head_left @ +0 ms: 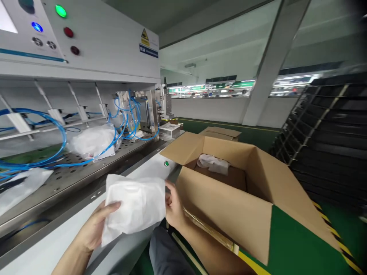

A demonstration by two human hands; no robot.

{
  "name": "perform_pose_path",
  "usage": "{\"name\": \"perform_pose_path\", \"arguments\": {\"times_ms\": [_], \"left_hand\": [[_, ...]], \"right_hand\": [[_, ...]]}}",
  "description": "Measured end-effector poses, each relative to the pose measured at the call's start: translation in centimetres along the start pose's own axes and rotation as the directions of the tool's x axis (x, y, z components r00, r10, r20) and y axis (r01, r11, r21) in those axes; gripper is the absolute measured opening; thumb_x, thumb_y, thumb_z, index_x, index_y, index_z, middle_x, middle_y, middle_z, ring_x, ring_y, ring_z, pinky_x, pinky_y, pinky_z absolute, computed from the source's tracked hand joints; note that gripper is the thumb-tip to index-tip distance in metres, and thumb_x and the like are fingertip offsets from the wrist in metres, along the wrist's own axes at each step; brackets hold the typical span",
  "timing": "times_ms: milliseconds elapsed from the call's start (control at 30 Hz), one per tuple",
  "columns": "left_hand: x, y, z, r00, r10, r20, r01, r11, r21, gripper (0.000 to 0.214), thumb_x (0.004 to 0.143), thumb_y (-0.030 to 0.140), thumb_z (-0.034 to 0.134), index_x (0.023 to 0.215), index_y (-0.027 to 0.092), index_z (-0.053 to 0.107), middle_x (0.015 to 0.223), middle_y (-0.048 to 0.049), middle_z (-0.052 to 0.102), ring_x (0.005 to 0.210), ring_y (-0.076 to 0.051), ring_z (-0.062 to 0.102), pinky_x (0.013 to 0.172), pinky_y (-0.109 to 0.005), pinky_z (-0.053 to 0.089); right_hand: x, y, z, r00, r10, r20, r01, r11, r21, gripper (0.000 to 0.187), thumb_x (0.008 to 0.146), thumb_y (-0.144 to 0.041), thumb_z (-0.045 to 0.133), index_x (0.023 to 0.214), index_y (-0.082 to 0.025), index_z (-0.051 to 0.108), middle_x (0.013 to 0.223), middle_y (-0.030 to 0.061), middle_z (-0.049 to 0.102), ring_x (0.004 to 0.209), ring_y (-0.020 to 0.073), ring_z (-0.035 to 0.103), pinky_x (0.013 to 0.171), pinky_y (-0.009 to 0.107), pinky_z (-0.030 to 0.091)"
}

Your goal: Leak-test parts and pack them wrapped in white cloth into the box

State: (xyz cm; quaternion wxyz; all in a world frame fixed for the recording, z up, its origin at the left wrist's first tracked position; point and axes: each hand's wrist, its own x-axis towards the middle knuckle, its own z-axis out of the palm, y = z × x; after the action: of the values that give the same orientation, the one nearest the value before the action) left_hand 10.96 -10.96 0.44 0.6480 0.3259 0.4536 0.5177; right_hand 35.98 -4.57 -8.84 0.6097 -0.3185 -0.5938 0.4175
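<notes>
A white, slightly see-through pouch [136,204] is held up between my two hands, in front of the machine's edge. My left hand [94,225] grips its left side, thumb on top and fingers hidden beneath. At the pouch's right edge, my right hand [173,206] pinches it with curled fingers. Something bulges inside the pouch, but I cannot make out what. Right of my hands stands an open cardboard box [223,202] with its flaps folded out. White wrapped pieces [213,164] lie at its far left inside.
At left, a machine [109,42] has lit buttons above a perforated metal bench [126,147]. Blue air hoses [61,133] and a plastic bag [91,141] are on it. Flattened cardboard [220,132] sits behind the box. A dark stacked rack [329,141] stands at right.
</notes>
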Motion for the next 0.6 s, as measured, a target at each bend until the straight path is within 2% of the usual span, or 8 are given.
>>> {"name": "perform_pose_path", "arguments": {"times_ms": [33,100,200,267,333,400,467,600], "left_hand": [[-0.3,-0.1,0.1,0.999,0.019,-0.029,-0.018,0.999,0.031,0.097,0.066,0.037,0.098,0.150,0.015,0.055,0.116,-0.0166,0.079,0.099,-0.038,0.077,0.074,-0.037,0.065],[-0.8,-0.4,0.6,0.998,0.052,-0.030,-0.047,0.989,0.140,0.093,0.068,0.042,0.097,0.148,0.016,0.057,0.119,-0.0161,0.078,0.104,-0.039,0.076,0.078,-0.039,0.065],[-1.6,-1.1,2.1,0.996,0.044,0.084,-0.068,0.950,0.304,0.077,0.072,0.048,0.094,0.137,0.016,0.067,0.124,-0.0148,0.077,0.112,-0.040,0.073,0.086,-0.040,0.063],[-2.0,-1.8,3.1,0.989,0.012,0.145,-0.060,0.941,0.332,0.070,0.072,0.051,0.092,0.129,0.017,0.072,0.124,-0.0139,0.077,0.115,-0.042,0.071,0.085,-0.041,0.062],[-2.1,-2.6,3.6,0.986,-0.025,0.167,-0.027,0.953,0.301,0.070,0.068,0.051,0.094,0.127,0.019,0.074,0.124,-0.0118,0.077,0.120,-0.044,0.067,0.087,-0.043,0.061],[-1.8,-3.4,3.5,0.980,-0.084,0.179,0.034,0.963,0.268,0.072,0.061,0.046,0.097,0.126,0.023,0.075,0.124,-0.0089,0.077,0.126,-0.045,0.064,0.094,-0.047,0.060],[-1.0,-4.1,3.0,0.970,-0.156,0.187,0.104,0.960,0.262,0.074,0.056,0.039,0.100,0.124,0.024,0.076,0.122,-0.0083,0.077,0.128,-0.046,0.062,0.101,-0.051,0.058],[1.1,-5.2,2.6,0.901,-0.318,0.295,0.240,0.932,0.272,0.084,0.053,0.036,0.100,0.131,0.020,0.073,0.117,-0.0159,0.078,0.124,-0.051,0.064,0.103,-0.061,0.055]], "right_hand": [[-0.2,-0.5,-0.5,1.000,0.008,-0.030,-0.008,1.000,0.016,0.055,0.096,-0.049,0.066,0.144,-0.028,0.052,0.146,0.0155,0.056,0.107,0.0259,0.068,0.086,0.041,0.059],[-0.7,-1.8,-1.5,0.999,0.003,-0.048,0.001,0.998,0.070,0.066,0.096,-0.060,0.065,0.150,-0.027,0.047,0.155,0.0175,0.049,0.132,0.0318,0.058,0.098,0.045,0.056],[-1.7,-3.6,-2.5,0.992,0.037,0.125,-0.056,0.986,0.157,0.106,0.080,-0.069,0.082,0.164,-0.029,0.031,0.172,0.0152,0.029,0.157,0.0366,0.031,0.123,0.054,0.036],[-2.6,-4.5,-2.8,0.956,0.124,0.267,-0.189,0.954,0.231,0.126,0.067,-0.065,0.094,0.167,-0.031,0.026,0.169,0.0150,0.035,0.154,0.0373,0.037,0.125,0.055,0.031],[-3.6,-4.9,-2.9,0.923,0.190,0.335,-0.306,0.889,0.339,0.120,0.059,-0.062,0.099,0.159,-0.031,0.040,0.154,0.0132,0.055,0.142,0.0363,0.053,0.118,0.052,0.040],[-4.7,-5.1,-3.2,0.906,0.230,0.355,-0.372,0.831,0.413,0.101,0.053,-0.058,0.101,0.141,-0.032,0.059,0.132,0.0077,0.069,0.123,0.0329,0.064,0.103,0.046,0.050],[-5.6,-5.5,-3.8,0.900,0.277,0.336,-0.404,0.819,0.407,0.085,0.052,-0.051,0.103,0.128,-0.033,0.067,0.123,0.0032,0.071,0.111,0.0285,0.068,0.092,0.040,0.052],[-7.3,-6.8,-5.9,0.882,0.353,0.312,-0.446,0.837,0.316,0.087,0.054,-0.049,0.102,0.131,-0.031,0.067,0.124,0.0037,0.070,0.110,0.0269,0.067,0.092,0.038,0.050]]}}
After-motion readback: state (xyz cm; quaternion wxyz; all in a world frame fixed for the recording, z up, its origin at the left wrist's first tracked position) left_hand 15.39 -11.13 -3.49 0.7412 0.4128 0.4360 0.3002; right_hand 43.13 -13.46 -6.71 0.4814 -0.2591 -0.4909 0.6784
